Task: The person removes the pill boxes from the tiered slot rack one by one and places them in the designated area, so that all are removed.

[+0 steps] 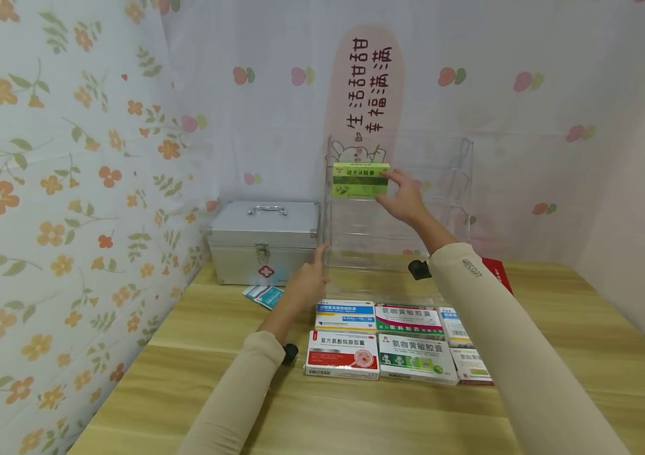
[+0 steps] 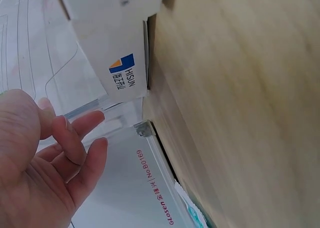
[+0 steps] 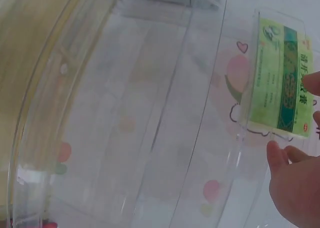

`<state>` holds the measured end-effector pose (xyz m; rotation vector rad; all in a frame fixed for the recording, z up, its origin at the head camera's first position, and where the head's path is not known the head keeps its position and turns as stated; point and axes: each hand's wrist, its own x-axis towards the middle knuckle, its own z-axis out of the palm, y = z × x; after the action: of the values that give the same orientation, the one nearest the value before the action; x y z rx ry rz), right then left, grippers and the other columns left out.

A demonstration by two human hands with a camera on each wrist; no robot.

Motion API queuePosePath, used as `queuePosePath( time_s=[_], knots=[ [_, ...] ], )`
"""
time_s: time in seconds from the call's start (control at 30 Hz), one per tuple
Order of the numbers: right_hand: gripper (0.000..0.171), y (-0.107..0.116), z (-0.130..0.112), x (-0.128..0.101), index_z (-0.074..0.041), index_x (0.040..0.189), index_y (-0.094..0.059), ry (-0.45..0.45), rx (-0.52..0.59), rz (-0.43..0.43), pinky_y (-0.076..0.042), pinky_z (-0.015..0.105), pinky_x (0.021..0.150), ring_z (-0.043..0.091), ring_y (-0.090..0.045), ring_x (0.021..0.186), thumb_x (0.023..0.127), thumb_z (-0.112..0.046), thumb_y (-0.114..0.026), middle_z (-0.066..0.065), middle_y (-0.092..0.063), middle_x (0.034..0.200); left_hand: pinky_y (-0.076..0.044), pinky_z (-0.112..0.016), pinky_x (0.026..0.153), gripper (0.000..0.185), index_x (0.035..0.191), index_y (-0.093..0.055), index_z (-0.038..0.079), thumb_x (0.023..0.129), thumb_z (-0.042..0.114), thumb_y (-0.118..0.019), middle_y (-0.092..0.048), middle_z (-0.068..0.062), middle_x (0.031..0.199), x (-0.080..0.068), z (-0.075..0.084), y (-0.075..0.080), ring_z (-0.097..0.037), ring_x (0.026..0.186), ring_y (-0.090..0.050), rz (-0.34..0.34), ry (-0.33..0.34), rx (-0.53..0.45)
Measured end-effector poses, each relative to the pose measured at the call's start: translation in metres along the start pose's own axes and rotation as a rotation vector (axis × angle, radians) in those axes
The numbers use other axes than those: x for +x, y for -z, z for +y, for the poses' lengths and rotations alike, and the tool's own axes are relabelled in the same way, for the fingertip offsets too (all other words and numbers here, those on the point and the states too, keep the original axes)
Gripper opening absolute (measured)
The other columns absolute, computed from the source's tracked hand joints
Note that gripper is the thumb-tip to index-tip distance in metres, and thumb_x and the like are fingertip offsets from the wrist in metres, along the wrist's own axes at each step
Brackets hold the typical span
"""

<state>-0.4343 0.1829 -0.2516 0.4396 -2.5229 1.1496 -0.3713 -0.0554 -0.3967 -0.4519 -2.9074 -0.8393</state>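
Observation:
A green medicine box (image 1: 361, 181) stands upright at an upper tier on the left side of the clear tiered rack (image 1: 379, 243). My right hand (image 1: 404, 197) holds this box by its right end. In the right wrist view, a finger lies over the printed face of the green medicine box (image 3: 281, 77), and the other fingertips of the right hand (image 3: 295, 173) are close by its end. Lower down, my left hand (image 1: 306, 284) is at the rack's left side edge, index finger extended upward. Its other fingers look loosely bent in the left wrist view.
On the wooden table (image 1: 356, 411), several medicine boxes (image 1: 342, 355) lie in two rows before the rack. A silver first-aid case (image 1: 265, 243) stands left of it, with a blue-white packet (image 1: 263, 295) in front. A red item (image 1: 497, 273) shows behind my right sleeve.

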Motion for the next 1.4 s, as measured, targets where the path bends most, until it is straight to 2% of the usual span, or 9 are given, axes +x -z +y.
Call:
queuePosePath(
  time_s=[0.23, 0.4, 0.57, 0.7, 0.9, 1.03, 1.23, 1.4],
  knots=[
    [0.064, 0.006, -0.001, 0.008, -0.008, 0.151, -0.040, 0.025, -0.005, -0.060, -0.030, 0.059, 0.111, 0.038, -0.020, 0.147, 0.091, -0.009, -0.063, 0.018, -0.020, 0.162, -0.047, -0.028, 0.045, 0.090, 0.155, -0.002, 0.035, 0.095, 0.012, -0.066, -0.062, -0.005, 0.078, -0.001, 0.002, 0.002, -0.019, 0.052, -0.057, 0.011, -0.009, 0.020],
    [0.065, 0.005, -0.002, 0.011, -0.008, 0.151, -0.041, 0.026, 0.026, -0.078, -0.035, 0.058, 0.108, 0.041, -0.027, 0.144, 0.090, -0.007, -0.065, 0.019, -0.020, 0.161, -0.047, -0.029, 0.047, 0.091, 0.155, -0.002, 0.036, 0.095, 0.010, -0.066, -0.064, -0.008, 0.086, 0.001, 0.002, 0.003, -0.019, 0.055, -0.058, 0.002, 0.009, 0.006],
    [0.059, 0.004, 0.000, 0.012, -0.008, 0.147, -0.046, -0.018, 0.098, -0.070, -0.041, 0.055, 0.104, 0.040, -0.031, 0.142, 0.091, -0.004, -0.064, 0.019, -0.020, 0.159, -0.048, -0.030, 0.047, 0.090, 0.154, -0.001, 0.037, 0.096, 0.011, -0.065, -0.065, -0.009, 0.089, 0.002, 0.002, 0.002, -0.020, 0.056, -0.058, -0.011, 0.014, 0.003],
    [0.056, 0.007, 0.003, 0.013, -0.008, 0.146, -0.048, -0.058, 0.163, -0.111, -0.041, 0.056, 0.104, 0.039, -0.031, 0.143, 0.092, -0.002, -0.061, 0.015, -0.020, 0.161, -0.049, -0.030, 0.048, 0.090, 0.155, -0.001, 0.036, 0.096, 0.011, -0.065, -0.064, -0.007, 0.085, 0.001, 0.002, 0.002, -0.020, 0.056, -0.058, -0.013, 0.012, -0.001],
    [0.054, 0.007, 0.007, 0.014, -0.008, 0.145, -0.049, -0.097, 0.144, -0.172, -0.039, 0.057, 0.106, 0.036, -0.028, 0.145, 0.093, -0.001, -0.060, 0.011, -0.022, 0.163, -0.049, -0.030, 0.048, 0.091, 0.155, -0.001, 0.035, 0.096, 0.010, -0.064, -0.062, -0.005, 0.082, -0.002, 0.000, -0.002, -0.020, 0.056, -0.057, -0.019, 0.018, -0.008],
    [0.049, 0.006, 0.006, 0.015, -0.005, 0.141, -0.053, -0.040, 0.136, -0.138, -0.042, 0.056, 0.103, 0.038, -0.030, 0.144, 0.093, 0.002, -0.058, 0.014, -0.023, 0.161, -0.048, -0.030, 0.048, 0.088, 0.155, -0.001, 0.034, 0.097, 0.012, -0.064, -0.061, -0.006, 0.080, -0.001, 0.000, -0.001, -0.020, 0.055, -0.057, -0.018, 0.016, -0.007],
    [0.042, 0.005, 0.002, 0.019, -0.003, 0.132, -0.059, 0.033, 0.061, -0.024, -0.047, 0.050, 0.092, 0.038, -0.040, 0.137, 0.091, 0.003, -0.058, 0.020, -0.033, 0.150, -0.047, -0.029, 0.046, 0.088, 0.155, -0.001, 0.035, 0.098, 0.013, -0.063, -0.060, -0.006, 0.080, -0.001, 0.001, 0.000, -0.020, 0.054, -0.057, -0.018, 0.028, -0.003],
    [0.039, 0.008, -0.004, 0.018, -0.002, 0.126, -0.064, 0.093, 0.038, 0.099, -0.044, 0.052, 0.096, 0.039, -0.041, 0.129, 0.089, 0.007, -0.055, 0.019, -0.037, 0.143, -0.048, -0.029, 0.046, 0.086, 0.155, -0.001, 0.035, 0.098, 0.014, -0.063, -0.061, -0.008, 0.081, 0.000, 0.000, 0.000, -0.020, 0.055, -0.058, -0.015, 0.019, -0.010]
  ],
)
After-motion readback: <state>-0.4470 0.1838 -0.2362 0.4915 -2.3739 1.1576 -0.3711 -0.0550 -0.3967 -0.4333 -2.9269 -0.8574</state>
